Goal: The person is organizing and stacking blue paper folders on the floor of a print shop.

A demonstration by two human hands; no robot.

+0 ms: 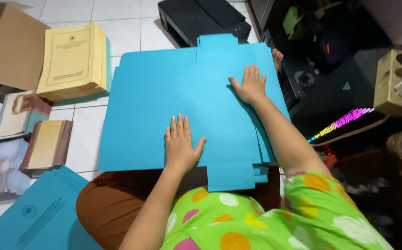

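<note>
Nearest: lap in brown cloth, green spotted sleeves. A stack of blue card sheets (154, 92) lies across the lap and out over the tiled floor (83, 139), with tabs jutting at the near and far edges.

Left hand (181, 146) rests flat on the near middle of the top sheet, fingers (179, 127) together and straight, thumb spread, clamped on nothing. Right hand (251, 85) lies flat further out toward the right edge, fingers slightly fanned, palm down, also gripping nothing.

Judgement: pressing a sheet flat goes best with both palms kept low and even, working from the centre outward so the card does not buckle, and with the edges lined up against the sheets beneath at the right side.

Left of the lap: more blue printed covers (34, 213) on the floor. Beyond: small bound books (46, 146), a yellow booklet pile (74, 60), a brown carton (13, 46). Farthest: a black printer (203, 18); at right, a lit keyboard (344, 122).
</note>
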